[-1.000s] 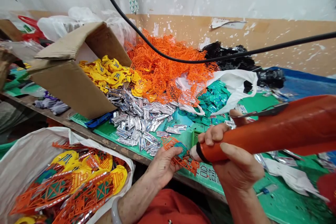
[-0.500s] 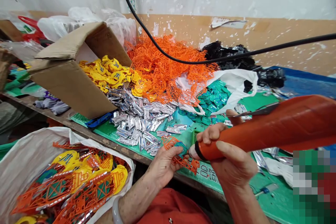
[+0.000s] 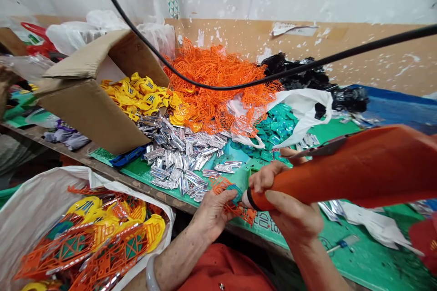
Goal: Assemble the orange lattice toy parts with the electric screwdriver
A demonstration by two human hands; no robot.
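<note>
Head view: left hand pinches a partly hidden orange piece, right hand grips a tool cropped at right.

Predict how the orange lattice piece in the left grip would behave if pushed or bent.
The orange lattice piece looks light for its size, given its openwork. Its slim bars would probably flex, perhaps snap, under hard pressure. It might snag, as the tangled-looking orange heap suggests.

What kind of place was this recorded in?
Likely an assembly workshop: piles of orange lattice parts and silvery pieces lie on the bench, and the right hand holds what looks like a power screwdriver at an orange-and-teal piece.
</note>
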